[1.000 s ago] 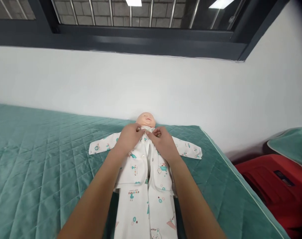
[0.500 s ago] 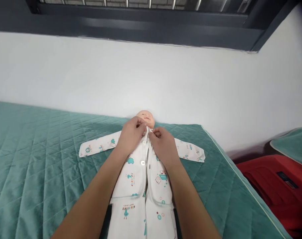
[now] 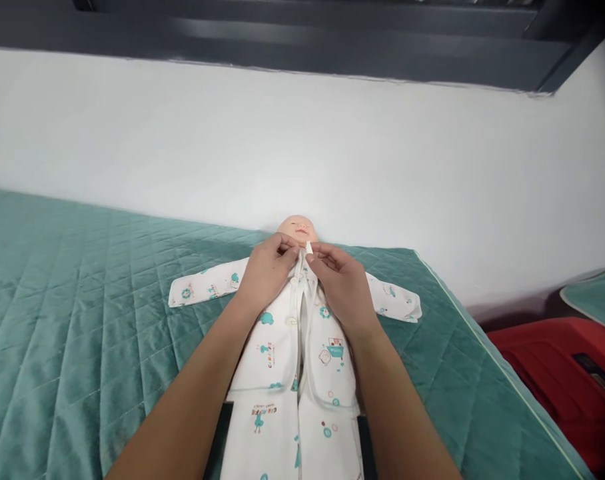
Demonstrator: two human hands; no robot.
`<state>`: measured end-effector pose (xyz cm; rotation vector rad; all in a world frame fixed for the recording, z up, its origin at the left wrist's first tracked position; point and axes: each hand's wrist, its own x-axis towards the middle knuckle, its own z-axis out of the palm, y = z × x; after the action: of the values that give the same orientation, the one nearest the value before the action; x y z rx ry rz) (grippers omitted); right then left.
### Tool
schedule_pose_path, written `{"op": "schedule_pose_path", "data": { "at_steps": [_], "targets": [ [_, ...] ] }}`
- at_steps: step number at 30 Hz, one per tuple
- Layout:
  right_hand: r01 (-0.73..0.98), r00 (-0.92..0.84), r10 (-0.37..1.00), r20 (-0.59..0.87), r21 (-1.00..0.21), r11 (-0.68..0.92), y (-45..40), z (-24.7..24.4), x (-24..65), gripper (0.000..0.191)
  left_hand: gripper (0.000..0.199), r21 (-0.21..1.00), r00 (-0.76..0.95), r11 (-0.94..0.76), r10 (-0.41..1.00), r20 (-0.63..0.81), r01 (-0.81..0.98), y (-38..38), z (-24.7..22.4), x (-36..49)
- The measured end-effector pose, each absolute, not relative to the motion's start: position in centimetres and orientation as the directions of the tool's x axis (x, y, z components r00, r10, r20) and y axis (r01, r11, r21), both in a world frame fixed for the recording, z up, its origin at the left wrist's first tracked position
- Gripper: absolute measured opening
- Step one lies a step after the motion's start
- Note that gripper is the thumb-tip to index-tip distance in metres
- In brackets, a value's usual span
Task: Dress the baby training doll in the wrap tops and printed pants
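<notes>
A doll [image 3: 298, 227] lies face up with its head near the wall, dressed in a white printed jacket [image 3: 267, 347] with both sleeves spread out. The jacket's front edges stand slightly apart below the collar, and a button shows on the left edge. My left hand [image 3: 271, 270] pinches the left side of the collar under the doll's chin. My right hand [image 3: 343, 280] grips the right collar edge between thumb and fingers, a white tip sticking up. White printed trousers [image 3: 262, 443] lie below the jacket.
A green quilted cover [image 3: 107, 320] spreads under the doll, its edge running down on the right. Beyond that edge are a red object [image 3: 552, 367] and a green cloth [image 3: 595, 297]. Behind stands a white wall [image 3: 282, 147] under a dark frame [image 3: 302, 40].
The view has shifted a little. My right hand has lifted the right collar edge, and the gap down the jacket's front is wider. My left hand stays at the collar.
</notes>
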<state>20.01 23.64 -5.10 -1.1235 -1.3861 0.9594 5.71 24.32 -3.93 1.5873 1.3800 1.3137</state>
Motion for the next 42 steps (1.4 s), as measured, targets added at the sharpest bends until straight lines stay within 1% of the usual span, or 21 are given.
{"op": "schedule_pose_path", "data": {
  "at_steps": [2, 6, 8, 13, 15, 18, 21, 25, 29, 34, 39, 42],
  "targets": [
    [0.103, -0.032, 0.972, 0.234, -0.966, 0.236, 23.6, -5.2, 20.0, 0.026, 0.010, 0.930, -0.063, -0.232, 0.964, 0.260, 0.285, 24.3, -4.0, 5.5],
    [0.178, -0.073, 0.977, 0.201, -0.961, 0.211, 23.7, -5.2, 19.9, 0.025, 0.010, 0.931, -0.068, -0.246, 0.960, 0.273, 0.269, 24.3, -4.3, 5.4],
    [0.197, -0.078, 0.977, 0.197, -0.958, 0.209, 23.7, -5.2, 19.8, 0.025, 0.009, 0.931, -0.061, -0.255, 0.958, 0.279, 0.260, 24.4, -4.5, 5.4],
    [0.176, -0.086, 0.974, 0.209, -0.959, 0.222, 23.9, -5.3, 19.7, 0.026, 0.006, 0.928, -0.041, -0.272, 0.956, 0.291, 0.253, 24.6, -4.9, 5.2],
    [0.194, -0.089, 0.974, 0.206, -0.956, 0.220, 23.9, -5.4, 19.9, 0.024, 0.005, 0.915, -0.007, -0.302, 0.949, 0.315, 0.266, 24.6, -5.0, 5.1],
    [0.215, -0.138, 0.975, 0.177, -0.955, 0.204, 23.8, -5.3, 20.2, 0.025, 0.010, 0.877, 0.082, -0.351, 0.935, 0.344, 0.327, 24.4, -4.9, 4.8],
    [0.235, -0.191, 0.969, 0.154, -0.952, 0.198, 23.7, -5.2, 20.5, 0.027, 0.016, 0.862, 0.144, -0.359, 0.933, 0.328, 0.357, 24.0, -4.7, 4.8],
    [0.274, -0.211, 0.964, 0.160, -0.937, 0.216, 23.6, -5.2, 20.7, 0.025, 0.022, 0.874, 0.150, -0.317, 0.948, 0.281, 0.368, 23.9, -4.5, 5.0],
    [0.291, -0.227, 0.965, 0.131, -0.937, 0.196, 23.5, -5.0, 20.7, 0.033, 0.028, 0.876, 0.157, -0.300, 0.953, 0.259, 0.377, 24.0, -4.5, 5.0],
    [0.332, -0.223, 0.969, 0.106, -0.927, 0.177, 23.3, -4.7, 20.8, 0.036, 0.032, 0.894, 0.181, -0.300, 0.951, 0.251, 0.333, 24.0, -4.5, 4.7],
    [0.317, -0.226, 0.969, 0.101, -0.933, 0.172, 23.4, -4.9, 20.8, 0.038, 0.033, 0.916, 0.212, -0.308, 0.943, 0.257, 0.258, 24.1, -4.6, 4.5],
    [0.314, -0.210, 0.974, 0.088, -0.937, 0.153, 23.4, -4.9, 20.8, 0.040, 0.035, 0.932, 0.217, -0.282, 0.948, 0.234, 0.229, 24.0, -4.4, 4.4]
  ]
}}
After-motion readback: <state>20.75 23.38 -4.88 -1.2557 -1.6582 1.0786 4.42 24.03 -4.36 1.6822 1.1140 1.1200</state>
